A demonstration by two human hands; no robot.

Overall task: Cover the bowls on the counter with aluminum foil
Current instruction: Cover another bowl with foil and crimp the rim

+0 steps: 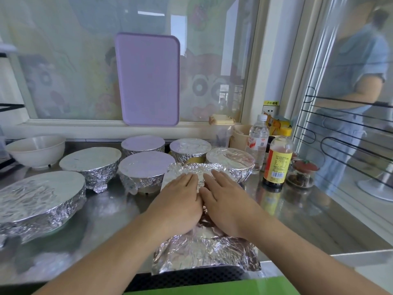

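Two hands are flat on a crinkly sheet of aluminum foil (200, 250) in the lower middle of the frame, left hand (177, 201) and right hand (225, 201) side by side, almost touching, fingers straight and pressing down, so neither grip is curled around anything. The foil drapes over something underneath, can't really tell what shape it is, and its near edge hangs right at the front of the steel counter (308, 220). Behind the fingertips there's a bunch of bowls already wrapped: a big shallow one (40, 196) at the left edge, a round one (93, 162) up and right of it, another (146, 169) just left of the hands, two smaller ones further back (143, 144) and (190, 149), and one more (231, 161) just above the right hand. One white bowl (36, 150) in the middle left sits uncovered. A purple tray (148, 78) leans against the window in the upper middle. To the right of the bowls: a water bottle (258, 141), a dark sauce bottle with a yellow label (277, 162) and a little glass jar (302, 173).
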